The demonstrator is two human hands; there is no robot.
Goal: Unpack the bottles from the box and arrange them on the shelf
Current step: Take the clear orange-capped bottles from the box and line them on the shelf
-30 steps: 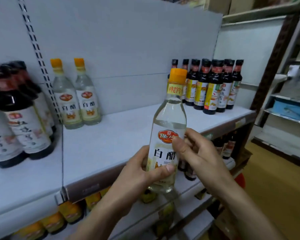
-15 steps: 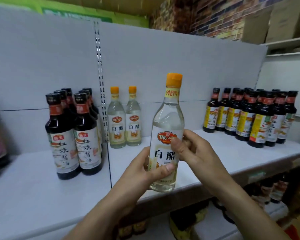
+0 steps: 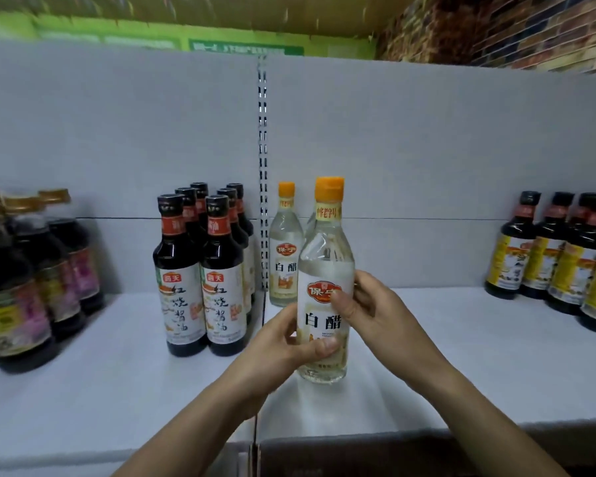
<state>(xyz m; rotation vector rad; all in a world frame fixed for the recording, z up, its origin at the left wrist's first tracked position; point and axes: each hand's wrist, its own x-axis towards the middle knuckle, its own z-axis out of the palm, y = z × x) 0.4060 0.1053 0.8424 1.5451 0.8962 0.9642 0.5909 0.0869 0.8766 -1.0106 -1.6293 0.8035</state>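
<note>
Upright, cap topmost, the vinegar bottle [image 3: 326, 270] is gripped by left hand [image 3: 283, 342] and right hand [image 3: 375, 308].

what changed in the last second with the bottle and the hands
The clear bottle has been carried from in front of the edge of the shelf to over its top, just before the matching bottle at the back; whether it rests there is unclear. Nothing was let go: the left hand and right hand grip its label as before. The dark bottles stayed put.
</note>
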